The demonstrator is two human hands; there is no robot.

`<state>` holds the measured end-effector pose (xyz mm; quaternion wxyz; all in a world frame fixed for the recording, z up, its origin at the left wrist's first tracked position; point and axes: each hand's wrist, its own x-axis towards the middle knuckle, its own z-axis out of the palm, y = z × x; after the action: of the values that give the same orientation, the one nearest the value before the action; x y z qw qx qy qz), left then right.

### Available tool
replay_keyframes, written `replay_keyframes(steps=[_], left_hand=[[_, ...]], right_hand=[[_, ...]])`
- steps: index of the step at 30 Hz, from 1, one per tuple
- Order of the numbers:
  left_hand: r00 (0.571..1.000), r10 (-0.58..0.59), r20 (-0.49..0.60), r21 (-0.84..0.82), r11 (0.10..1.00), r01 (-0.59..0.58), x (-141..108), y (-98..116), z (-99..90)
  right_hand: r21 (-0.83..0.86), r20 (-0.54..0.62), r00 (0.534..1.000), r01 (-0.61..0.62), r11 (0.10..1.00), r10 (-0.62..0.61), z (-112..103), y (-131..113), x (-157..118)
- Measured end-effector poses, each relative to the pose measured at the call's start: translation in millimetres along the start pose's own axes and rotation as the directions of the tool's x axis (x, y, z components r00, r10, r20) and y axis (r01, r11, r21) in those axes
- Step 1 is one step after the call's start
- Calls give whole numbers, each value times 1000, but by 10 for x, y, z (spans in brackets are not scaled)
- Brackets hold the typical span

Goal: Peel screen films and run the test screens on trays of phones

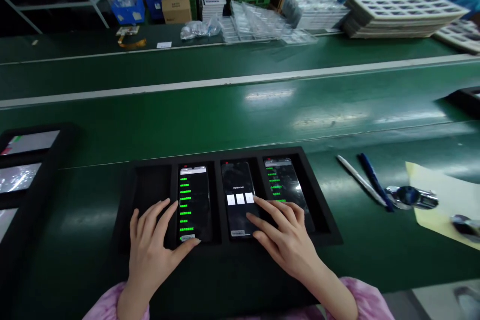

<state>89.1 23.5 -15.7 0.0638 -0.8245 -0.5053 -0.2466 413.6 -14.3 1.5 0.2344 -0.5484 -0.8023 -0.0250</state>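
Observation:
A black tray with compartments lies before me, its leftmost slot bare. Three phones rest in the other slots. The left phone and the right phone show lists of green text. On the middle phone the screen reads "Vibrator test" above three white squares. My left hand is spread over the bare slot and the left phone's edge, thumb near that phone's bottom. My right hand reaches across the right phone, its index fingertip at the rightmost white square; its fingers are extended and hold nothing.
Right of the tray lie a white pen, a blue pen, a shiny metal object and yellow paper. Another black tray with devices stands at left. Stacked trays, plastic packaging and bins line the back.

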Motion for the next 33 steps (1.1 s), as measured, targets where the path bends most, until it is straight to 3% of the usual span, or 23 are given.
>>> replay_keyframes(steps=[4, 9, 12, 15, 18, 21, 24, 29, 33], left_hand=[[1000, -7, -15, -9, 1000, 7, -27, -15, 18], [1000, -6, -30, -30, 1000, 5, -54, -36, 50], [1000, -3, -25, -44, 999, 2, -44, -30, 62], [999, 8, -38, -49, 999, -9, -37, -26, 59], [997, 34, -69, -75, 996, -39, -52, -39, 40], [993, 69, -94, -100, 992, -78, -75, -55, 13], [991, 89, -96, -90, 991, -98, -82, -54, -12], [994, 89, -70, -81, 992, -95, -60, -37, -36], [994, 95, -51, -70, 993, -98, -49, -29, -53]], right_hand=[[-97, -1, 991, -130, 987, 131, -59, 40, -17], [-17, -228, 933, -289, 957, 278, -308, 295, -328], [-76, -160, 957, -257, 963, 243, -381, 435, -529], [-172, -91, 955, -295, 940, 283, -370, 473, -614], [-130, -174, 937, -326, 936, 303, -361, 456, -611], [-30, -258, 923, -304, 952, 286, -347, 427, -552], [15, -180, 955, -238, 971, 237, -273, 340, -429], [87, -63, 998, -18, 996, 24, -80, 63, -142], [1, -39, 999, -18, 1000, 18, -36, -57, -20]])
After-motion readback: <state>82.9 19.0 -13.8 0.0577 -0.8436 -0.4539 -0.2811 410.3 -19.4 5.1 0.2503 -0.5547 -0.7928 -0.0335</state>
